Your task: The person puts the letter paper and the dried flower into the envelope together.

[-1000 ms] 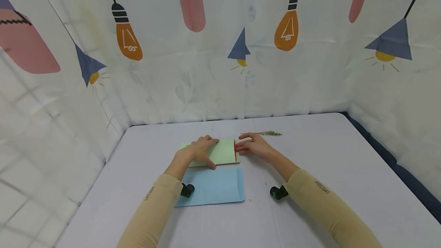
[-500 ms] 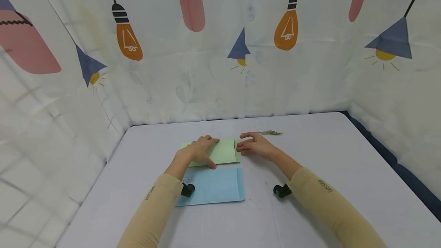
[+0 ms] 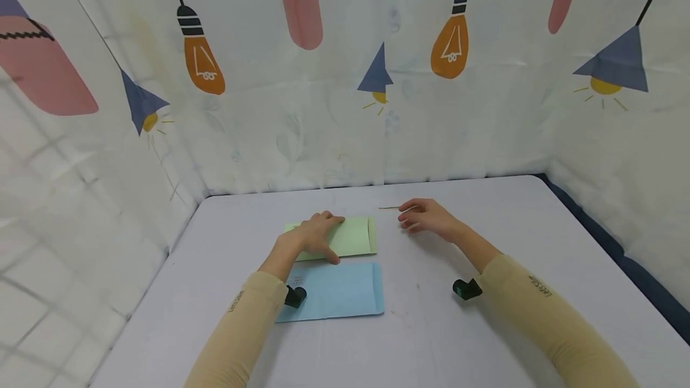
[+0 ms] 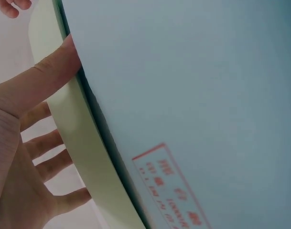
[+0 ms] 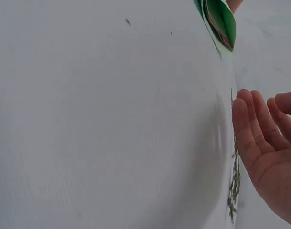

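Note:
My left hand point(image 3: 315, 237) spans a pale green envelope point(image 3: 356, 237), with the thumb along its near edge and the fingers over toward its far edge. In the right wrist view the mouth of the green envelope point(image 5: 229, 28) bulges, showing something reddish inside. Just in front of it lies a light blue envelope point(image 3: 339, 292), with printing at its left end. My right hand point(image 3: 431, 219) is away from the envelopes, fingers loosely bent and holding nothing. Beside those fingers lies a dried grass sprig point(image 5: 234, 186), its stem point(image 3: 388, 208) showing left of the hand.
The white table point(image 3: 431, 340) ends at the back against a hanging cloth point(image 3: 323, 136) printed with lamps. A small black device point(image 3: 295, 297) on the left wrist overlaps the blue envelope. Another black device point(image 3: 466, 289) is on the right wrist.
My right hand has left the right end of the green envelope and moved right and back, now covering the sprig's head. The red at the envelope's mouth no longer shows from above. The left hand stays.

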Available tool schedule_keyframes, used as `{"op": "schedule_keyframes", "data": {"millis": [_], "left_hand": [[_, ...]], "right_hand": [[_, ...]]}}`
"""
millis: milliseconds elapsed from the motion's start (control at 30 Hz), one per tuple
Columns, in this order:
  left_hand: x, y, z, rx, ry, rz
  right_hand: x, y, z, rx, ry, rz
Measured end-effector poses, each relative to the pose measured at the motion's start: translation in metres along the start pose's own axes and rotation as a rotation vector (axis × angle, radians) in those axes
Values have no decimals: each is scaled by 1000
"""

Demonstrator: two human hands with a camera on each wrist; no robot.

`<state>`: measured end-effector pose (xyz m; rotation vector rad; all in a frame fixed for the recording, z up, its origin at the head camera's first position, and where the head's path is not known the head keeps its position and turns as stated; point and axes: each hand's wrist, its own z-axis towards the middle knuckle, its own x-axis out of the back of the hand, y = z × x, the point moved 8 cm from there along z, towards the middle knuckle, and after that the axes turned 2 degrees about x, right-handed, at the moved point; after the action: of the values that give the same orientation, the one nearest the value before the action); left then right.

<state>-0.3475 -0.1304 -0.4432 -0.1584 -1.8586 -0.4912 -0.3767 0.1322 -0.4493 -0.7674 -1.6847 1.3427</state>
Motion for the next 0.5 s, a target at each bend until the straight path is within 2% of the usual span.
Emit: {"op": "schedule_keyframes", "data": {"millis": [500], "left_hand": [[1, 1, 0, -11, 10, -6]], "right_hand": [[47, 16, -17, -6, 107, -84]]}}
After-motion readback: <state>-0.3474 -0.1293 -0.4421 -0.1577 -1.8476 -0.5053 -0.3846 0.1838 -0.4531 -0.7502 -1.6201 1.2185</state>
